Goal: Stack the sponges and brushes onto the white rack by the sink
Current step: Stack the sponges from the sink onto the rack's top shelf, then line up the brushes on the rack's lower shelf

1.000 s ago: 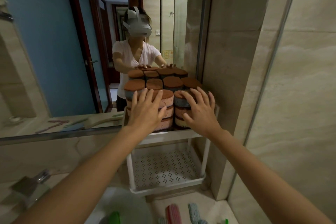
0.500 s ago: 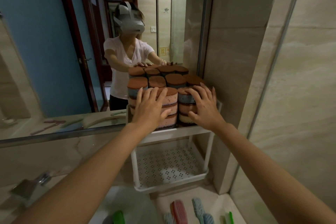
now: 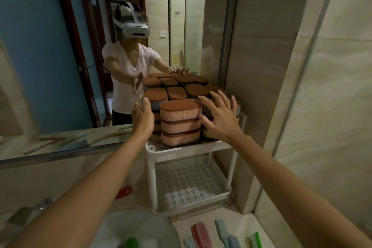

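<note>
Here, stacks of pink oval sponges with brown scouring tops (image 3: 180,122) fill the upper shelf of the white plastic two-tier rack (image 3: 189,148) against the far mirror. The left hand (image 3: 142,119) and right hand (image 3: 221,119) flank the near stack, fingers spread wide, holding nothing. Coloured bristle brushes (image 3: 201,235) lie on the near counter.

Wall mirror (image 3: 50,56) reflecting blue wall and dark wood doorframe; beige marble tile wall (image 3: 261,86) at right; ceiling spotlights reflected; pale stone countertop (image 3: 241,219)
</note>
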### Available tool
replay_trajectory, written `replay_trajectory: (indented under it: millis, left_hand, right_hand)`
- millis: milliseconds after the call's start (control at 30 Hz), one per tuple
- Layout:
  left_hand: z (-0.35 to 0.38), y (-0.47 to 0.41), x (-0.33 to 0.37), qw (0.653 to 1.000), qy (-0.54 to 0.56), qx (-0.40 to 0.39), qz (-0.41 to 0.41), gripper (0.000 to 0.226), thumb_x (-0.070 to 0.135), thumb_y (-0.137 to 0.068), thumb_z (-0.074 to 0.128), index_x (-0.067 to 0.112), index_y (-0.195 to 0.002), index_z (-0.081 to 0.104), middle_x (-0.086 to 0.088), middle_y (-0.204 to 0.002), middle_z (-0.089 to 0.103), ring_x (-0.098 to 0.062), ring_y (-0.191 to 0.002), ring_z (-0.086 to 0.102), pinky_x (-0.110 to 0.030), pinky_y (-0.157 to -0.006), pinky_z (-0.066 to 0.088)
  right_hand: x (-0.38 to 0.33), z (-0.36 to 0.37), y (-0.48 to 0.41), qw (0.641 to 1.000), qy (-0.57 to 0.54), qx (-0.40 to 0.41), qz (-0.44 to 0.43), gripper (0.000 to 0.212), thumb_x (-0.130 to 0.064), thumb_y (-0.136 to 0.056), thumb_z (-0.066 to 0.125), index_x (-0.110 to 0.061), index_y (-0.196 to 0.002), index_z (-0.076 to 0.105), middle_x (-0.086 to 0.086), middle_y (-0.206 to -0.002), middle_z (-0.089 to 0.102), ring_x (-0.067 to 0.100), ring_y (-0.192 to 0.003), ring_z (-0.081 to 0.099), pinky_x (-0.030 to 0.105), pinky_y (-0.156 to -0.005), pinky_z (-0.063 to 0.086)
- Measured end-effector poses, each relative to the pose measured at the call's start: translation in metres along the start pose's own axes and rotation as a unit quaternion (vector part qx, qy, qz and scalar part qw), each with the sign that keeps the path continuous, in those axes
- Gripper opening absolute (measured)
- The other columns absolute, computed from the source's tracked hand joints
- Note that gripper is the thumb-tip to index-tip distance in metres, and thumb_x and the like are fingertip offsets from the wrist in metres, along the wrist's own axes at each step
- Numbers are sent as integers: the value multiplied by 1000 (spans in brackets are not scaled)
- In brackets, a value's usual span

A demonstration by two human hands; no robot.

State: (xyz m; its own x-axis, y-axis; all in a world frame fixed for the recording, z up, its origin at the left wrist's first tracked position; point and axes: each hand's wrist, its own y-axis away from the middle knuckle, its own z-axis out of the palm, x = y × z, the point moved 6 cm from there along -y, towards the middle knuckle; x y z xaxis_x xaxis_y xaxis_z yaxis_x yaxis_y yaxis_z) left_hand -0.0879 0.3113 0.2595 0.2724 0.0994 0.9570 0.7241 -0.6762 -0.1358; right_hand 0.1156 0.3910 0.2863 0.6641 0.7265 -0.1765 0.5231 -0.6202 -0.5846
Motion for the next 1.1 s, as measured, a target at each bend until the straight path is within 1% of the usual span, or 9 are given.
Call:
replay_trajectory:
  millis: [100,200,433,600,733,833,933,1033,1100]
  left_hand:
    - [12,-5,-2,998,16,-63,-24,65,53,-97,10,18,-151,10,-6,-158,15,-25,-145,19,-39,-116,19]
    - [19,-2,3,996,14,-92,-12,65,55,-96,10,20,-151,12,-4,-158,17,-24,-145,21,-40,-117,20]
    - [22,3,4,997,5,-82,1,64,54,-96,11,21,-151,12,-4,-158,19,-24,-144,22,-39,-116,20]
    - [17,5,4,998,7,-64,-9,65,54,-97,12,19,-151,10,-5,-158,17,-25,-145,20,-39,-116,19]
    - [-1,17,12,1000,7,-13,21,60,47,-99,17,18,-151,8,-7,-158,14,-26,-145,19,-41,-115,20]
    - [-26,33,17,999,0,30,38,54,34,-100,30,16,-149,15,-6,-156,21,-24,-141,28,-38,-109,28]
    - [-58,56,6,996,-28,69,45,42,18,-97,40,13,-139,37,-7,-142,42,-19,-120,47,-25,-86,34]
    - [-92,90,-26,994,-35,98,29,31,13,-94,44,11,-123,54,-6,-124,57,-15,-104,51,-23,-81,36]
    - [-113,115,-64,993,-39,113,-7,26,12,-93,46,10,-115,59,-6,-115,61,-15,-101,54,-23,-82,38]
  right_hand:
    - [-4,10,-4,999,22,-29,-7,78,-65,-72,7,-40,-142,27,4,-152,26,21,-145,8,47,-115,-11]
    - [-1,11,-6,1000,21,-18,-7,76,-65,-74,8,-38,-141,32,4,-145,36,22,-142,18,47,-116,-8]
    - [-3,10,-4,999,35,-21,-16,75,-64,-75,9,-37,-141,31,5,-142,39,23,-137,25,45,-116,-5]
    - [-6,6,-3,999,29,-17,-26,77,-65,-73,9,-37,-143,28,6,-151,28,22,-143,14,45,-116,-9]
    - [-26,-10,4,996,-20,69,-53,67,-55,-80,27,-25,-139,38,10,-151,27,22,-144,10,44,-117,-7]
    - [-61,-18,20,983,-81,142,-86,52,-37,-81,42,-14,-126,48,17,-139,43,24,-133,27,48,-116,16]
    - [-105,-13,52,956,-186,198,-112,35,-19,-80,48,-13,-114,46,19,-123,53,23,-116,44,31,-100,39]
    - [-147,12,97,935,-287,184,-98,30,-11,-78,47,-8,-107,48,21,-110,56,16,-103,47,11,-90,37]
    - [-171,43,130,933,-330,122,-71,32,-12,-76,45,-1,-105,53,20,-106,56,14,-96,47,10,-84,36]
